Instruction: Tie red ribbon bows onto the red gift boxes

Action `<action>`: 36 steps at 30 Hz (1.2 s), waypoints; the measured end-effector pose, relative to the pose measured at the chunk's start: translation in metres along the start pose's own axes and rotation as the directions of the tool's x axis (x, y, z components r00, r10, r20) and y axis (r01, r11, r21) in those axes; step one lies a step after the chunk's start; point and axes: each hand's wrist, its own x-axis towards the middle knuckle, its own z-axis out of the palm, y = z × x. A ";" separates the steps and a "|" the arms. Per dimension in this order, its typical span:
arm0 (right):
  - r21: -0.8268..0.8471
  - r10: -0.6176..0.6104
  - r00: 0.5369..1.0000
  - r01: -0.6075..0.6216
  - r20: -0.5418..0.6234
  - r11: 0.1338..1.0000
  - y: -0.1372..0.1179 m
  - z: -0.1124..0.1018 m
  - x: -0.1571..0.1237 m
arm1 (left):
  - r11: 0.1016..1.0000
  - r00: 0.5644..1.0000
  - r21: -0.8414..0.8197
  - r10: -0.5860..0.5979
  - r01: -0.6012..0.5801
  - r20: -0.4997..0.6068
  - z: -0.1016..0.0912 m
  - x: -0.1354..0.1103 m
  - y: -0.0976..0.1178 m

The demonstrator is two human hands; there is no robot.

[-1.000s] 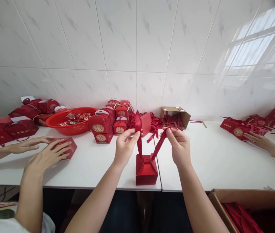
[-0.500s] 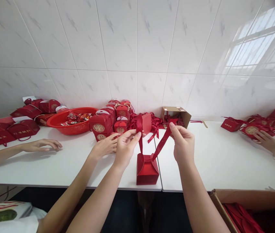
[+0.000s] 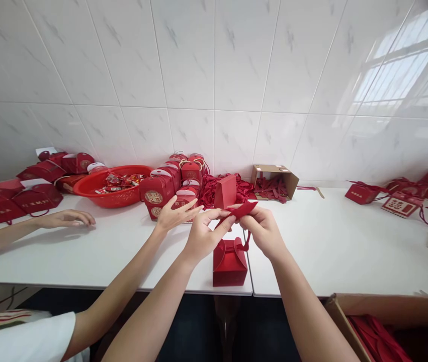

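Note:
A small red gift box stands at the table's near edge, on the seam between two white tables. A dark red ribbon runs up from its top. My left hand and my right hand both pinch this ribbon just above the box, close together, with the ribbon ends crossing between my fingertips. A co-worker's hand reaches in from the left, right beside my left hand, toward the stacked boxes.
Finished red boxes are stacked at the back by a red basket of sweets. A cardboard box of ribbons and a loose ribbon pile lie behind. Flat red boxes lie at left and others at right. An open carton sits low right.
My hands have dropped and come together, crossing the two ribbon ends above the box. The co-worker's right hand has moved from the left to the stacked boxes. The hand at far right is gone.

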 end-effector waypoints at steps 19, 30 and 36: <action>-0.559 -0.407 0.869 0.494 0.283 0.666 0.031 -0.027 -0.011 | 0.968 0.953 -0.140 -0.171 0.210 0.250 -0.017 0.002 -0.014; -0.653 -0.439 0.898 0.316 -0.028 0.688 0.042 -0.037 -0.033 | 0.917 0.996 0.400 0.028 0.010 -0.089 -0.033 -0.021 -0.024; -0.535 -0.109 0.852 -0.217 -0.512 0.817 0.084 -0.096 -0.098 | 0.610 0.871 0.680 -0.032 0.406 -0.491 -0.096 -0.080 -0.074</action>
